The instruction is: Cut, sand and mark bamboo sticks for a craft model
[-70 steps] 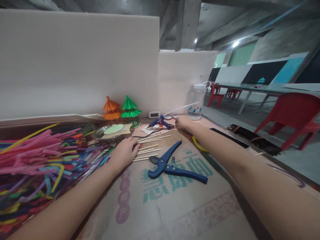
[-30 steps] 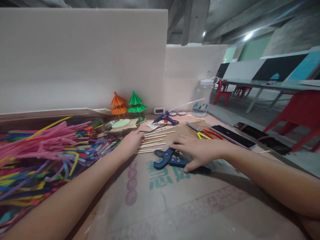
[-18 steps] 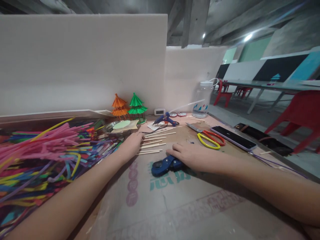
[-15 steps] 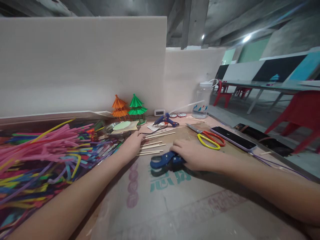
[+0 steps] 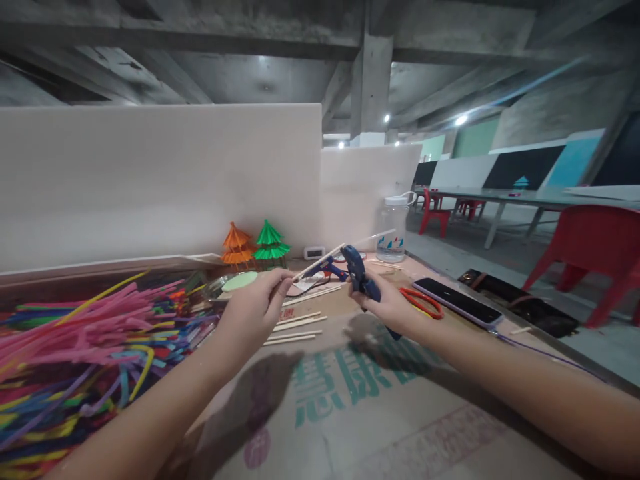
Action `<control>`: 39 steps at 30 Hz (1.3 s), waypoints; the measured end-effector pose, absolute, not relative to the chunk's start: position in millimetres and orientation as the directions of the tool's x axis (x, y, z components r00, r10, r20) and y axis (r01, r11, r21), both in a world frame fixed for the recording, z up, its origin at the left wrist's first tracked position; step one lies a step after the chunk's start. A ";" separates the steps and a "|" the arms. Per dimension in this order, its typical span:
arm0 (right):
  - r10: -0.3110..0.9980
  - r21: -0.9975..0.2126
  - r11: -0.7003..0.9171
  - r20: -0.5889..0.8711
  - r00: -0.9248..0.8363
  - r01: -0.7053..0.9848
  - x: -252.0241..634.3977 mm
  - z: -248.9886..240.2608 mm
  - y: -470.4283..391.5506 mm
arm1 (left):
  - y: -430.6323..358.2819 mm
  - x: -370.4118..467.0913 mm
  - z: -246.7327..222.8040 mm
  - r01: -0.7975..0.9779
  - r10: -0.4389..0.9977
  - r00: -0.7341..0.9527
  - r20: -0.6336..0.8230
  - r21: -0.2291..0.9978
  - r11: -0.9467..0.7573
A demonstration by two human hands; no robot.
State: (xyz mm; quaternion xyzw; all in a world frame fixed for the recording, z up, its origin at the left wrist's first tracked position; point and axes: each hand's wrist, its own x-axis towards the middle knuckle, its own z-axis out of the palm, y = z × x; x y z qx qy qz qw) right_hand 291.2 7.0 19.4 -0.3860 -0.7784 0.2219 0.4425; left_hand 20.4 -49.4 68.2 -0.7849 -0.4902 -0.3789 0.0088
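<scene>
The left hand pinches a thin stick raised over the middle of the table, and the right hand grips the blue cutter near its far end. Held at one end only, the stick could tilt or twist if the cutter presses unevenly. A short offcut could spring toward the back edge, around the glue gun; whether the blades touch the wood is unclear.

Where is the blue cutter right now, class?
In the head view, the blue cutter is just right of centre, in the right hand above the cardboard, its head by the far end of the wooden stick in the left hand.
</scene>
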 end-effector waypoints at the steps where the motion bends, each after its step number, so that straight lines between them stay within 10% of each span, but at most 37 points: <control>1: 0.783 -0.664 0.621 0.535 -0.316 0.415 290.6 21.2 3.3 | -49.5 21.7 67.1 0.777 0.759 0.247 0.602 0.346 -0.527; 17: 0.755 -0.457 0.621 0.569 -0.327 0.637 289.1 35.9 -16.4 | -49.9 28.0 58.1 0.794 0.803 0.316 0.505 0.322 -0.515; 26: 0.592 -0.153 0.765 0.550 -0.589 0.626 280.4 35.8 -43.1 | -62.0 49.7 43.6 0.167 0.792 0.420 0.442 0.820 -0.547; 39: 0.631 -0.233 0.726 0.600 -0.492 0.647 279.9 37.1 -33.3 | -77.6 46.5 65.1 0.310 0.765 0.271 0.584 0.700 -0.644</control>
